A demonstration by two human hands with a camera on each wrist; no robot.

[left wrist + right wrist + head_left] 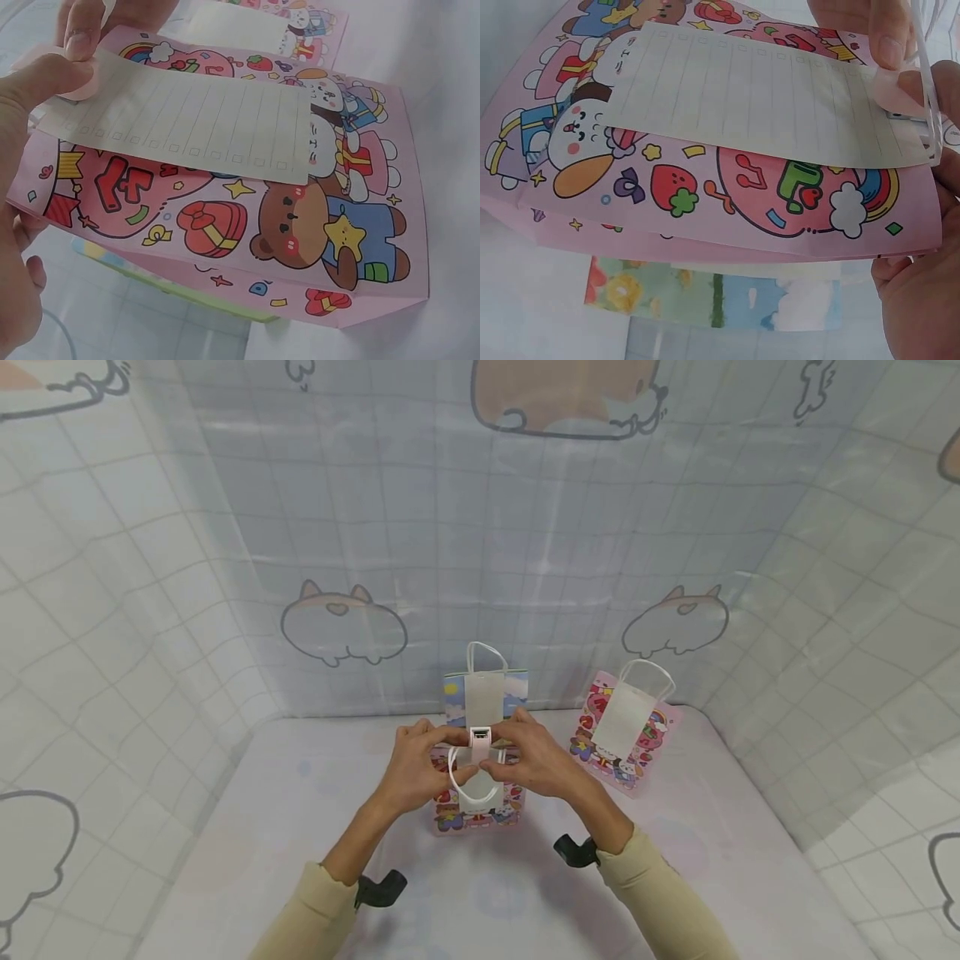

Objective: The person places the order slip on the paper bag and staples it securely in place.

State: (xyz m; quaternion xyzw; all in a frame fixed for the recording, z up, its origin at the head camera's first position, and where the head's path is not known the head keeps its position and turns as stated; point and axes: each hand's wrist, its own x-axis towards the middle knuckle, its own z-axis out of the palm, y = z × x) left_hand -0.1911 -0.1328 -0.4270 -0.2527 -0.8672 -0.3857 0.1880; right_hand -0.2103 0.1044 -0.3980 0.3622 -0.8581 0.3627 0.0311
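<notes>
A pink paper gift bag (447,820) with cartoon animals lies at the middle of the table, a lined paper slip (195,112) flat against its front. At the bag's top edge sits a small pink stapler (481,747) with a metal end, over the end of the slip. My left hand (417,770) pinches the stapler from the left with thumb and fingers. From the right, my right hand (538,758) pinches it too. A white cord handle (480,799) loops down over the slip. The stapler's jaws are mostly hidden by fingers.
Behind my hands stands a blue gift bag (454,689) with a paper slip and white handle. To the right, another pink bag (651,752) lies tilted, a slip on its front. A patterned curtain (525,552) encloses the table (315,810).
</notes>
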